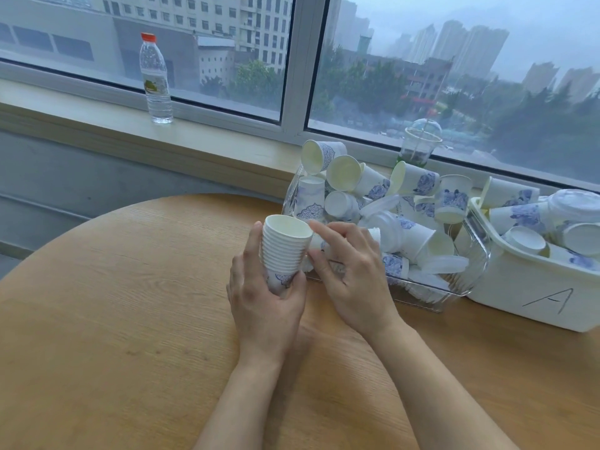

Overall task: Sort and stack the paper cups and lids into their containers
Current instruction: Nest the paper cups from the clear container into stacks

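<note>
— What are we holding over the round wooden table [136, 306]?

— A nested stack of paper cups [283, 251], white with a blue floral print, mouth up and tilted slightly away from us. We count about a dozen rims, though the lowest are hidden by our fingers.

— And the loose ones?

— Too jumbled to count exactly (well over a dozen), heaped with translucent plastic lids in one clear tray [467, 280] and one white bin marked "A" [532, 297], both at the table's far right.

— Our hands?

— Our left hand [264, 297] wraps around the stack's lower part, thumb on the near side. Our right hand [352, 274] sits just beside it, index finger touching the top rim, thumb at the side; it holds nothing that we can see.

— Anything else?

— One water bottle [156, 81] and one dome-lidded clear cup [418, 142] on the windowsill.
</note>
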`<action>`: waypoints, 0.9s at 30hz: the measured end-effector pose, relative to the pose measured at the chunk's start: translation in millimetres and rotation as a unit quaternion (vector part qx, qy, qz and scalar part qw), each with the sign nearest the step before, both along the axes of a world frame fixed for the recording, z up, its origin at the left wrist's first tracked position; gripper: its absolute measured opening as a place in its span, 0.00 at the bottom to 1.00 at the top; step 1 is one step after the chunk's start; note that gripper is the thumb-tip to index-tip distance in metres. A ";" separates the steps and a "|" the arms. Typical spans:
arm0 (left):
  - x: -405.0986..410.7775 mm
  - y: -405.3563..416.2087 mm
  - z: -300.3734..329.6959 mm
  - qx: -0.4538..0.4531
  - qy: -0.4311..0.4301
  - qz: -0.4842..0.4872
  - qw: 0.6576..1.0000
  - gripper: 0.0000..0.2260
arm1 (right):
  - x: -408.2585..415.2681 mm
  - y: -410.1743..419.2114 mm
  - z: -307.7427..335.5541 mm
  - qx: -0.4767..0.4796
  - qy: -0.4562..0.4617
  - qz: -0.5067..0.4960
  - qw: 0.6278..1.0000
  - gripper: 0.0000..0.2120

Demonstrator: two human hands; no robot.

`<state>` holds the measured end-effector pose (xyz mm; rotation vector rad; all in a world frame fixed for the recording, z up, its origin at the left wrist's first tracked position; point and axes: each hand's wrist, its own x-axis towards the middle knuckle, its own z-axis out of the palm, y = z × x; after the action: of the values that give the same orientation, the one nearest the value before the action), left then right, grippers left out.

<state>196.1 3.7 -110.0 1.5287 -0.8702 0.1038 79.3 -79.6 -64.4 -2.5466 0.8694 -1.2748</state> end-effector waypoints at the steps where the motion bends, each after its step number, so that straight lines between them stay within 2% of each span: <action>1: 1.6 -1.1 -0.6 0.006 0.002 0.014 1.000 0.40 | -4.2 0.9 -0.5 -0.009 -0.011 -0.019 1.000 0.19; 5: 16.1 -4.3 -5.6 0.017 0.061 0.062 0.996 0.39 | -27.8 0.5 -8.2 0.002 -0.109 -0.092 0.990 0.19; 10: 36.6 -6.5 -11.7 0.009 0.083 0.073 0.994 0.38 | -48.3 0.4 -24.8 0.084 -0.186 -0.132 0.970 0.20; 15: 50.9 -10.0 -17.2 0.011 0.082 0.092 0.992 0.38 | -58.9 -1.8 -34.2 0.155 -0.205 -0.142 0.956 0.11; 18: 52.4 -10.1 -17.9 0.013 0.074 0.097 0.992 0.38 | -61.9 -3.0 -37.6 0.165 -0.195 -0.128 0.958 0.04; 27: 43.7 2.2 4.7 -0.031 0.006 0.114 0.993 0.36 | -69.0 -3.8 -46.6 0.185 -0.188 -0.090 0.960 0.06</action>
<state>239.8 6.0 -105.3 1.5650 -0.6742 0.2837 10.3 -83.4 -111.0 -1.8947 1.1416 -1.4249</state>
